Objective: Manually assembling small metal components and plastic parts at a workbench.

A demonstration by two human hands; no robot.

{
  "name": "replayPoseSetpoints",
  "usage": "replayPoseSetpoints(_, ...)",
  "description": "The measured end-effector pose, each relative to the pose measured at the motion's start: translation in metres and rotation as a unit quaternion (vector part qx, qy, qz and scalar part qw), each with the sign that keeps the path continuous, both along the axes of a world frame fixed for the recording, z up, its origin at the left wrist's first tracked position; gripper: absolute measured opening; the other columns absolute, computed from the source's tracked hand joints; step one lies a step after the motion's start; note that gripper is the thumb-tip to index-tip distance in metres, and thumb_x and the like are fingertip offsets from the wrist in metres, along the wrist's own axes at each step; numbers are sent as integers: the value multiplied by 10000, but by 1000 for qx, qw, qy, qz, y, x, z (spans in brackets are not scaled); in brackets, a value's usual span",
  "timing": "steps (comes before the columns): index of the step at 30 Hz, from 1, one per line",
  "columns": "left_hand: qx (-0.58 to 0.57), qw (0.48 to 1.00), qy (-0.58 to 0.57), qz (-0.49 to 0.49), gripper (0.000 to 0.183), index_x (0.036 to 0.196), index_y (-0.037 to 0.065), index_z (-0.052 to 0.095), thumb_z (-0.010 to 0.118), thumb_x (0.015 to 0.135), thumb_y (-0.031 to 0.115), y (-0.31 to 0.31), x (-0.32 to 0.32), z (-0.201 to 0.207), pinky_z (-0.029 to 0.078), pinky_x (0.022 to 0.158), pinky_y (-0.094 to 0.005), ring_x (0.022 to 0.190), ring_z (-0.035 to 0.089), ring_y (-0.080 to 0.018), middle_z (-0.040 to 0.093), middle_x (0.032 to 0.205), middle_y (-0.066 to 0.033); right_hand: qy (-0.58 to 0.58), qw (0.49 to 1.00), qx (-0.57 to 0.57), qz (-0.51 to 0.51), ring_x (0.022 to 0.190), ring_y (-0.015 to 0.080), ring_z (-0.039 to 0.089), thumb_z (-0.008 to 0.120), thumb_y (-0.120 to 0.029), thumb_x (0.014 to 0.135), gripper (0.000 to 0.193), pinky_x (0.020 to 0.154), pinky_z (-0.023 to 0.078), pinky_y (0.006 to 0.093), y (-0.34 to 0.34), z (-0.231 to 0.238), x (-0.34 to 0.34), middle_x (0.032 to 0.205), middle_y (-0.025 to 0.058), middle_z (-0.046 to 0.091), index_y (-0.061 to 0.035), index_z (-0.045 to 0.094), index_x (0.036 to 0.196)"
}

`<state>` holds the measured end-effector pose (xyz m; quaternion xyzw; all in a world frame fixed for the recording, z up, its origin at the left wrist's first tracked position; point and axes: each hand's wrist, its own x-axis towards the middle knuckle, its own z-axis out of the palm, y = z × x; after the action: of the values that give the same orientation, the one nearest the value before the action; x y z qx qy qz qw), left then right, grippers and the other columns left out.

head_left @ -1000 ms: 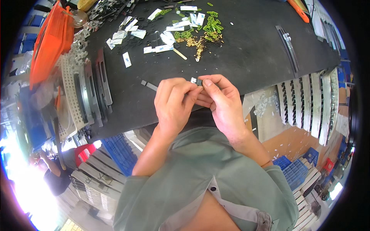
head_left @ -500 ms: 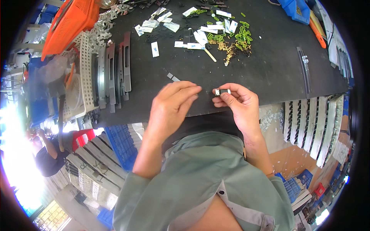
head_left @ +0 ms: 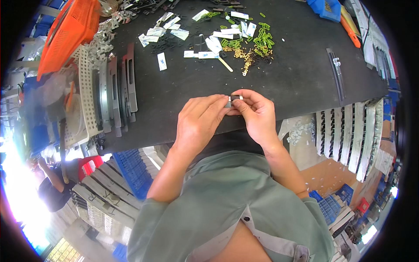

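My left hand (head_left: 199, 117) and my right hand (head_left: 258, 114) meet over the near part of the dark work table (head_left: 174, 105). Between thumb and fingers, my right hand pinches a small black-and-silver part (head_left: 236, 98). The fingertips of my left hand are closed at the left end of that part, by a small grey metal piece (head_left: 228, 104). Fingers cover most of both pieces, so I cannot tell how they join.
White adhesive strips (head_left: 208, 55), green oval rings (head_left: 263, 40) and small brass pieces (head_left: 247, 63) lie farther back. Long metal plates (head_left: 114, 89) stand by a white perforated basket (head_left: 89, 98) at left. A slim metal rail (head_left: 336, 72) lies right. An orange crate (head_left: 70, 35) sits far left.
My left hand has come over to my right hand, and their fingertips now meet at the small part. The grey strip beyond my left hand no longer shows there. The whole view has shifted slightly.
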<state>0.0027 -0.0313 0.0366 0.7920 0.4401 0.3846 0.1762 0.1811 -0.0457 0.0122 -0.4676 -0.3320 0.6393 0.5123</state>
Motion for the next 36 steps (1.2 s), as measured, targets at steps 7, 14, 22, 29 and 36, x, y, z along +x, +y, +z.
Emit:
replayPoseSetpoints(7,35,999,39,-9,287,1054,0,746,810,781,56,2,1,-1,537,751,-378,852,700,-277,747,1018,-117,-21,1000,-4,8,867,170,734,606,28,996,188,814,630,304,-1,4,0,987,123,729,79,657,1170)
replayPoseSetpoints(14,24,998,53,-14,302,1055,-1,746,813,767,61,1,2,2,533,743,-381,841,695,-280,741,1015,-116,-48,999,17,15,846,165,738,615,32,985,190,793,625,293,-1,1,1,972,118,741,84,671,1160)
replayPoseSetpoints(22,-8,999,52,-2,367,1146,-31,705,785,797,48,-4,5,4,529,754,-396,859,680,-312,723,1066,-153,-43,999,5,25,844,164,740,606,36,985,186,782,627,291,-2,3,1,968,115,741,80,679,1151)
replayPoseSetpoints(29,-21,997,76,-17,381,1165,-66,681,756,804,33,-10,7,-1,517,778,-398,865,665,-290,704,1058,-154,-133,988,71,23,829,149,746,606,81,952,184,753,605,274,-5,5,-1,933,96,745,63,695,1111)
replayPoseSetpoints(36,-93,994,50,-13,200,1059,-32,690,709,877,49,-6,4,7,523,783,-427,885,669,-341,713,1020,-160,-183,975,126,27,790,172,757,596,111,925,183,711,582,267,-7,0,0,911,123,742,66,687,1076)
